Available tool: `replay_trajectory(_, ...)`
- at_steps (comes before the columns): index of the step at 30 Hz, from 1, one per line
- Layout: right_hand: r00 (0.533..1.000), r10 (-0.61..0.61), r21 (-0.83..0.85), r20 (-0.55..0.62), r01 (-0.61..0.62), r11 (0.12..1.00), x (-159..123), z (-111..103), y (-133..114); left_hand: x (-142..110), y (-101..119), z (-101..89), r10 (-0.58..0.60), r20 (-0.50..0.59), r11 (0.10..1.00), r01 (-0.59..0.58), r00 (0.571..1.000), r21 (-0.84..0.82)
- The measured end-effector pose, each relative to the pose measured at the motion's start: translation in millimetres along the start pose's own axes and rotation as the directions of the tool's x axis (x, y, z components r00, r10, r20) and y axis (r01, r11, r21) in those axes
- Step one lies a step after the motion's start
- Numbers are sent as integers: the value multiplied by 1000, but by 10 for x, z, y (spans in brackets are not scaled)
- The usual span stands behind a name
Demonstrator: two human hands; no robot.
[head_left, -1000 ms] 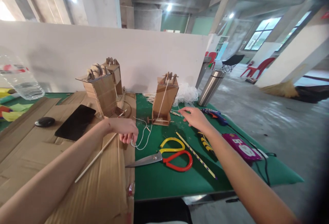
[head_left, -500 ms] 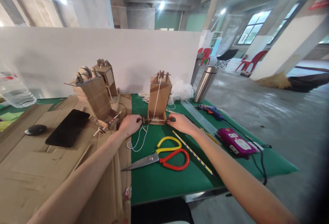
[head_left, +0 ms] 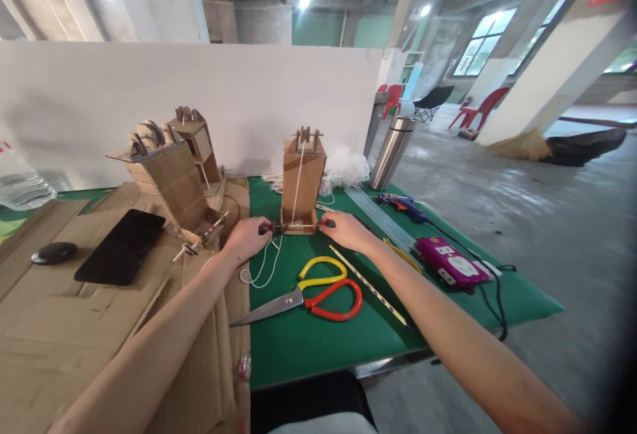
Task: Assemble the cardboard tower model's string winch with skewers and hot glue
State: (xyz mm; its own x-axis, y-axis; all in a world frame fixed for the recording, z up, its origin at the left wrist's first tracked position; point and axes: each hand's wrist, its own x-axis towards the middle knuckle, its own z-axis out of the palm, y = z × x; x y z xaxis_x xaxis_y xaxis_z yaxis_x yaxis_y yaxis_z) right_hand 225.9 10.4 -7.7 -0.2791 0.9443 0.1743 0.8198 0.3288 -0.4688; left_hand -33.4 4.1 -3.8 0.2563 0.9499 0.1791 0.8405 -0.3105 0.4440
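A small upright cardboard tower (head_left: 304, 178) stands on the green table, with small wheels on a stick at its top. White string (head_left: 298, 185) runs from there down its front to a thin wooden stick (head_left: 298, 226) crossing the base. My left hand (head_left: 249, 236) is closed, its fingertips pinching the small brown end piece at the stick's left end. At the right end, the fingers of my right hand (head_left: 343, 229) are pinched on the stick. A loose white cord (head_left: 256, 286) lies below my left hand. Scissors (head_left: 300, 298) with yellow and red handles and a patterned pencil (head_left: 371, 286) lie nearer me.
Left, on cardboard sheets (head_left: 50, 314), are another cardboard model (head_left: 172, 182), a black phone (head_left: 121, 247) and a mouse (head_left: 54, 253). Right are a steel flask (head_left: 393, 153), clear glue sticks (head_left: 381, 218), a glue gun (head_left: 403, 206) and a purple power strip (head_left: 450, 263). A white panel (head_left: 279, 89) stands behind.
The camera view has shifted slightly, so everything sits a little further left and higher. Both hands stay at the stick's ends; any turning of it is too small to tell.
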Motion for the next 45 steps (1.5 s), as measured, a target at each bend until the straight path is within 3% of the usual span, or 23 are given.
replay_trajectory(45,1000,11,-10,4,-11,1000,-17,-28,-43,-8,11,-15,1,-1,1000,-1,1000,-20)
